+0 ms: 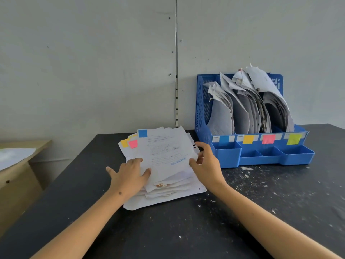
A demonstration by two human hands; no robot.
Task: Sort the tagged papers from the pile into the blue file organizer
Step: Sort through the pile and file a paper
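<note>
Papers [164, 176] lay in a loose pile on the dark surface [186, 230], just left of the blue organizer [261, 156]. The top sheet [168, 152] carried a blue tag [142, 133] at its upper left corner and a blue "REJECTED" stamp near its lower right. Pink [133, 143] and yellow [124, 143] tags stuck out from sheets lower in the pile, at its far left corner.

I saw my left hand [130, 174] resting on the pile's left side, fingers spread and fairly straight, thumb lying over the top sheet's lower left edge. My right hand [207, 161] was at the sheet's right edge, thumb on the paper and fingers curved behind it; I could not tell whether it actually pinched the sheet.

The organizer stood against the wall [93, 62], its four upright slots stuffed with curled, worn papers. Its front bore four labels, left to right: blue [224, 139], yellow [248, 139], pink [268, 139], green [293, 139]. Small open trays ran along its front.

Paper scraps [246, 172] dotted the surface to the right. A wooden bench [18, 174] with a white sheet on it stood off to the left.
</note>
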